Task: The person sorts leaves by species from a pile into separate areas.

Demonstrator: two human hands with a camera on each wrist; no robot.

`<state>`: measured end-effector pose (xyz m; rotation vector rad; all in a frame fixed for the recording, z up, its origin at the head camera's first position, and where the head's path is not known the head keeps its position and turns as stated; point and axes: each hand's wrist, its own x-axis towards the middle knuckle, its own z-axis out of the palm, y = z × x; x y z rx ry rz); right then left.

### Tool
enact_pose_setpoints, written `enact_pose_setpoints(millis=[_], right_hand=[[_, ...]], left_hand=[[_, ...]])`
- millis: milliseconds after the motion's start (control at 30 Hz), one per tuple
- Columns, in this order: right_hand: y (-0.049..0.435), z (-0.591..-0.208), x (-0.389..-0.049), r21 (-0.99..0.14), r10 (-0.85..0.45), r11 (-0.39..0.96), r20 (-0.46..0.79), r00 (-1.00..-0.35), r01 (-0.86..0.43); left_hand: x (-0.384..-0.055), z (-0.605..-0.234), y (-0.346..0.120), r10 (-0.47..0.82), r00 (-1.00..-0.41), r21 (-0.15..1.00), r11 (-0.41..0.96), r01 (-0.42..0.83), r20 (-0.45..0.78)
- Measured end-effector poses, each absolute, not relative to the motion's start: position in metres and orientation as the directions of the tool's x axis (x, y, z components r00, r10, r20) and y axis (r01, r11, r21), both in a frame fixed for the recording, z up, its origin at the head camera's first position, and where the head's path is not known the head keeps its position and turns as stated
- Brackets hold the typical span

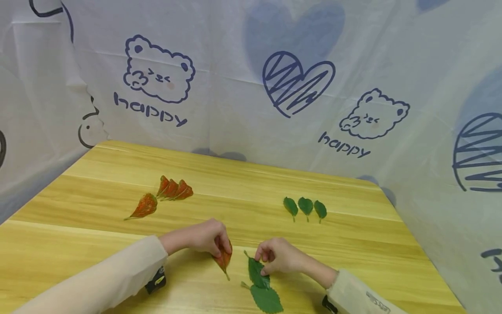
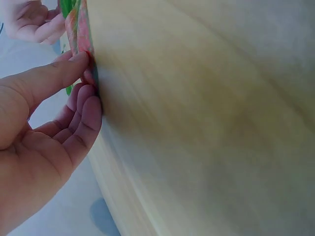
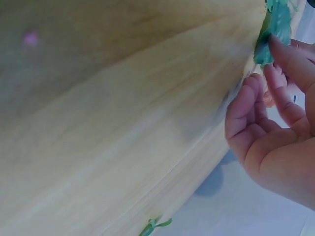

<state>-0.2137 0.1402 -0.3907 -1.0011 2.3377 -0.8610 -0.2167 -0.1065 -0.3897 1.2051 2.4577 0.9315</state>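
Observation:
My left hand (image 1: 208,237) pinches a red leaf (image 1: 224,261) by its broad end, with the stem pointing toward me. In the left wrist view, thumb and fingertips meet at the edge of this red leaf (image 2: 84,32). To its right, my right hand (image 1: 285,258) pinches a green toothed leaf (image 1: 256,271) between thumb and index finger. Its lower end overlaps a second green leaf (image 1: 267,299) lying nearer to me. In the right wrist view the thumb presses on the green leaf (image 3: 279,27); part of it is cut off by the frame.
On the wooden table (image 1: 243,192), several red leaves (image 1: 171,189) lie at the back left, one of them (image 1: 146,205) a little apart. Three small green leaves (image 1: 305,206) stand in a row at the back right. A printed curtain (image 1: 231,87) hangs behind the table.

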Motion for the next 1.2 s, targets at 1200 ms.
enact_pose_setpoints(millis=[1200], right_hand=[[0.126,-0.379,-0.227,-0.325,-0.945,0.325,-0.155,-0.289,-0.888]], left_hand=[[-0.221,-0.396,-0.106,0.763,-0.646,0.649,0.483,0.587,0.016]])
